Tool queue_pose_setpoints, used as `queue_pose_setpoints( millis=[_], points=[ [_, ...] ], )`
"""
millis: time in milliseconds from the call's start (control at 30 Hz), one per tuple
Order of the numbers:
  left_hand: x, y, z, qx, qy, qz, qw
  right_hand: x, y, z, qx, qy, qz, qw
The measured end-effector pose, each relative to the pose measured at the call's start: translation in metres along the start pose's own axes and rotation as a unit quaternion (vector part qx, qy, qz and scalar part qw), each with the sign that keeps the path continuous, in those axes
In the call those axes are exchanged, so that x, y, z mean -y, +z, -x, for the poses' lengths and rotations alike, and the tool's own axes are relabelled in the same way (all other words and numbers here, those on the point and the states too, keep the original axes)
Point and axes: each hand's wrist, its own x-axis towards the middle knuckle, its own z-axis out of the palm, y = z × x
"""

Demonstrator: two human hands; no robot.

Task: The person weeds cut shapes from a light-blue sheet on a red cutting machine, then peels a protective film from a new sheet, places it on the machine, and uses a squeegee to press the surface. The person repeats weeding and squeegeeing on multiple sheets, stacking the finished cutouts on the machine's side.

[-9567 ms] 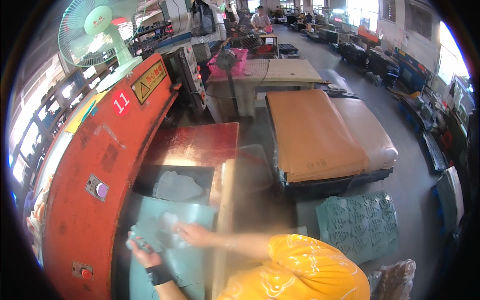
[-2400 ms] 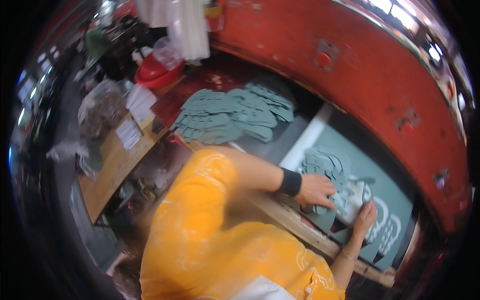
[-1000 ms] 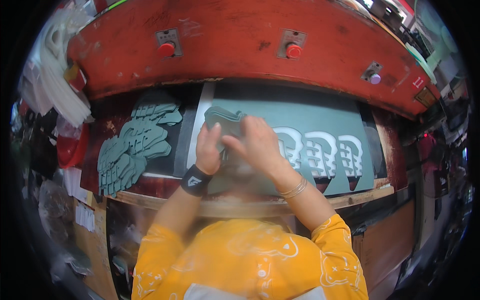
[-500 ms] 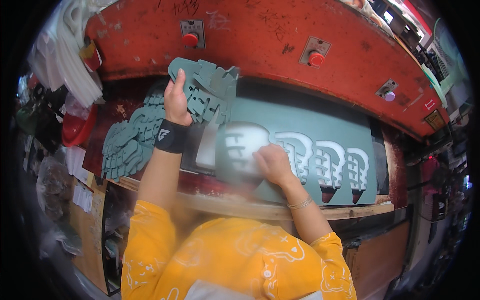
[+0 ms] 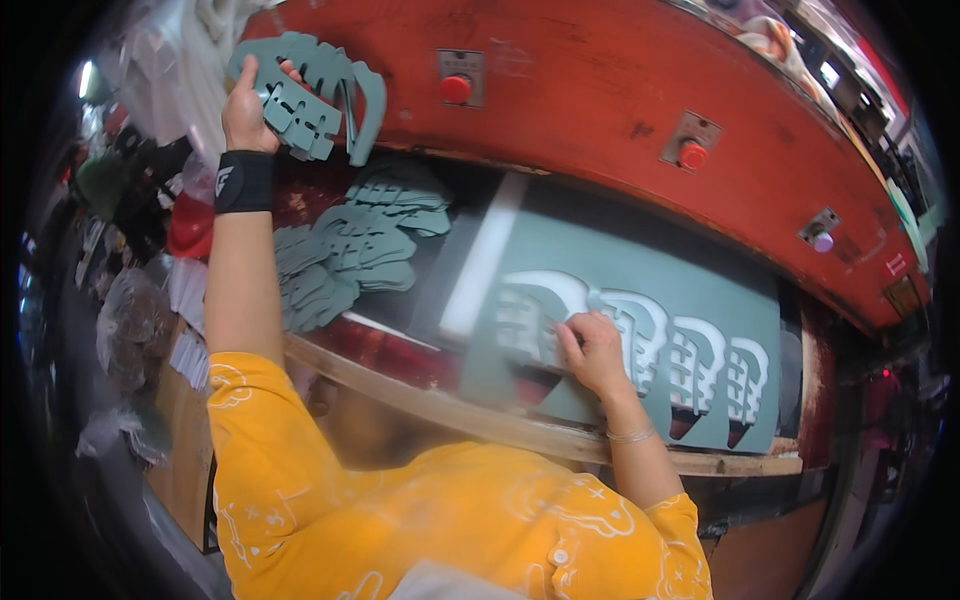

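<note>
Raised at the upper left, my left hand (image 5: 250, 115) grips several grey-green cut-out pieces (image 5: 305, 122), flat and slotted, fanned out in front of the red machine. My right hand (image 5: 597, 350) rests over a grey-green sheet (image 5: 640, 255), its fingers curled beside the leftmost cut-out; whatever they pinch is hidden. White shows through a row of curved, slotted cut-outs in this sheet, and the leftmost one is blurred. Along the sheet's left edge lies a white board (image 5: 485, 260). More cut pieces (image 5: 355, 240) are heaped on the table between the board and my left forearm.
Across the back runs the red machine body (image 5: 570, 90) with red push buttons (image 5: 456, 89). A wooden rail (image 5: 400, 390) edges the table in front of me. At the far left are a red container (image 5: 190, 228) and hanging white plastic (image 5: 165, 80).
My left hand has swung up and left with the cut pieces, away from the sheet. The sheet's left part, lifted and blurred before, now lies lower. The view has shifted.
</note>
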Motion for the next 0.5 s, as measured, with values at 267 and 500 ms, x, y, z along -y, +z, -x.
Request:
queue_pose_setpoints(
  millis=[267, 500],
  points=[
    [-0.060, -0.058, 0.036, -0.036, -0.031, -0.327, 0.944, 0.004, 0.001, -0.001, 0.020, -0.006, 0.018, 1.000],
    [-0.056, -0.116, 0.011, -0.107, 0.081, -0.522, 0.842, 0.006, 0.000, -0.002, 0.024, 0.005, 0.013, 1.000]
  ],
)
